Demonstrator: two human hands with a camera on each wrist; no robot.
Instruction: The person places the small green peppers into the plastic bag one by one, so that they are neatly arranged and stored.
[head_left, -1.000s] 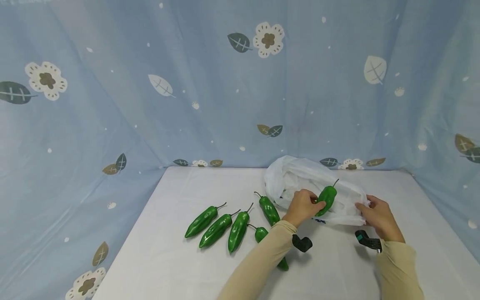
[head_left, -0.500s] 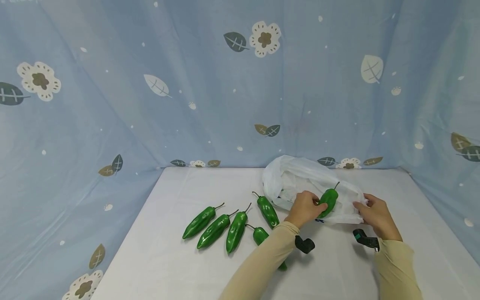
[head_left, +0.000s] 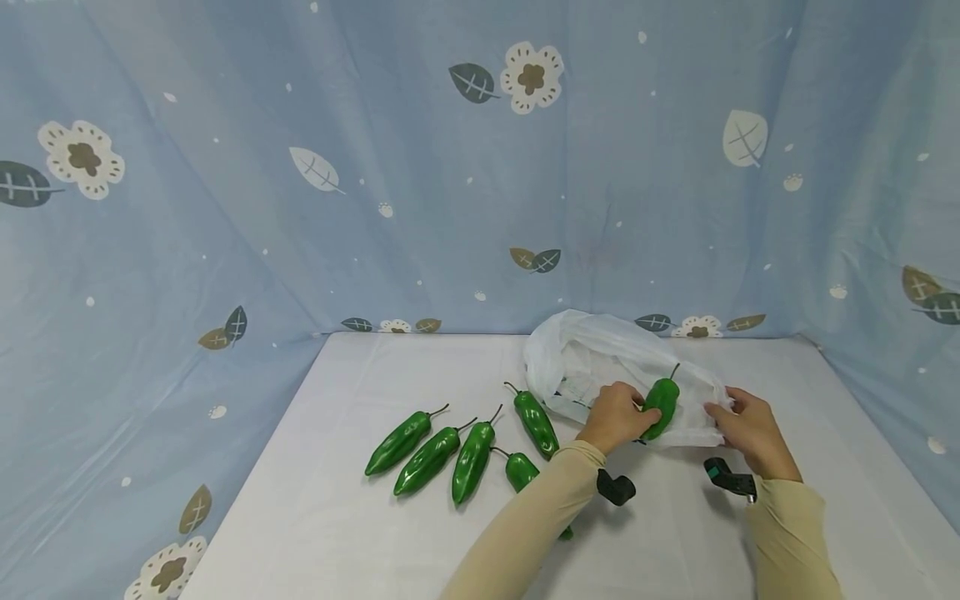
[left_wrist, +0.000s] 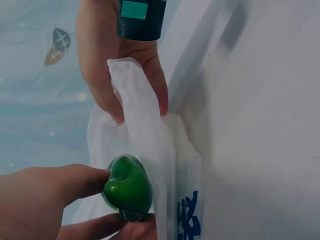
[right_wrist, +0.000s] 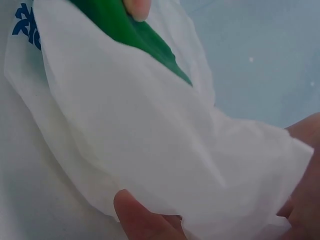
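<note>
My left hand [head_left: 615,415] pinches a glossy green chili pepper [head_left: 662,407] between thumb and fingers, its stem pointing up and away. That pepper overlaps the open mouth of a white plastic bag [head_left: 551,354] lying at the back of the table. In the left wrist view the pepper [left_wrist: 127,187] is seen end-on, right beside the bag's edge. My right hand [head_left: 757,429] grips the bag's right corner. The right wrist view shows the bag's white film [right_wrist: 125,115] stretched between the hands, partly covering the pepper [right_wrist: 145,40].
Several more green peppers [head_left: 427,461] lie left of my left arm, stems toward the back. One pepper [head_left: 521,472] is partly hidden under the left sleeve [head_left: 525,533]. Behind the white table [head_left: 337,533] hangs a blue patterned curtain [head_left: 420,167].
My left hand has shifted slightly right and down with the pepper, toward the bag's right side. My right hand keeps its hold on the bag with almost no movement.
</note>
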